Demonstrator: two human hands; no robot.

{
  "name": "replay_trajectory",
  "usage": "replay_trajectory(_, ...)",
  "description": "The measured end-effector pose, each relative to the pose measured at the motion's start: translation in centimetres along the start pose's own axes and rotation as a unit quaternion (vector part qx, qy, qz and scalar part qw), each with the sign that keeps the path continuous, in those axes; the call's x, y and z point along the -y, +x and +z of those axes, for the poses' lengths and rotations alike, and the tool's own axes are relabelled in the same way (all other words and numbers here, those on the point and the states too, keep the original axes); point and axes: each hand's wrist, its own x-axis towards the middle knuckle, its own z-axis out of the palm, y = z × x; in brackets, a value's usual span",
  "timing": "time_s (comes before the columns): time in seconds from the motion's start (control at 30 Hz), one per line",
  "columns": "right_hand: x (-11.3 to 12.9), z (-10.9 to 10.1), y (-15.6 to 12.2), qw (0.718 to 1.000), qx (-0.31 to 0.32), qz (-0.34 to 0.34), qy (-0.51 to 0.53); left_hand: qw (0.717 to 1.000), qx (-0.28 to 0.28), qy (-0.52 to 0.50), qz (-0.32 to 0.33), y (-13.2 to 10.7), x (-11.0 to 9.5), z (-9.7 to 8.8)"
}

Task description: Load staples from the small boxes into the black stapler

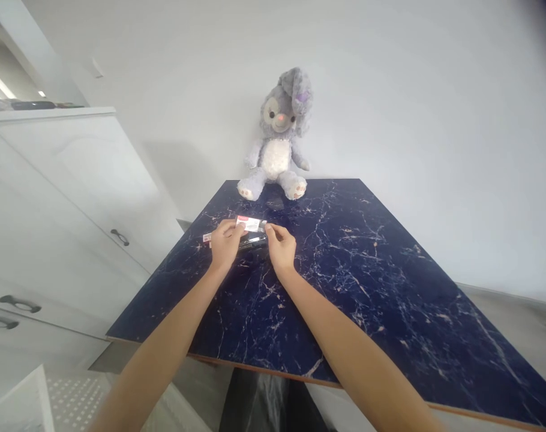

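Note:
My left hand (225,242) and my right hand (281,247) both pinch a small white and red packet (250,224) between them, one at each end, just above the dark blue marbled table (367,264). Under the packet lies a dark, shiny flat object (252,241) that I cannot name. Another small white and red piece (207,238) rests on the table just left of my left hand. Both hands have their fingers closed on the packet.
A grey plush rabbit (279,138) sits at the table's far edge against the white wall. White cabinets with dark handles (120,237) stand to the left. A white perforated basket (52,402) is at lower left on the floor.

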Motion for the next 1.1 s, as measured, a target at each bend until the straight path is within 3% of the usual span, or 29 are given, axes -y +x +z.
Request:
replay_trajectory(0.27, -0.9, -0.2, 1.2, 0.992, 0.021, 0.078, 0.095, 0.998, 0.058, -0.027, -0.024, -0.5, 0.0, 0.6)
replay_trajectory(0.57, -0.7, -0.4, 1.1, 0.958, 0.078, 0.141, 0.236, 0.999, 0.028, -0.039, -0.011, -0.6, 0.9, 0.8)
replay_trajectory(0.87, -0.9, -0.5, 1.1, 0.984, 0.006, 0.102, 0.147, 0.999, 0.046, -0.010, -0.014, -1.0, 1.1, 1.3)
replay_trajectory(1.1, -0.8, -0.6, 1.1, 0.990, -0.001, 0.088, 0.113, 0.997, 0.068, 0.015, -0.015, -1.3, 1.2, 1.2)
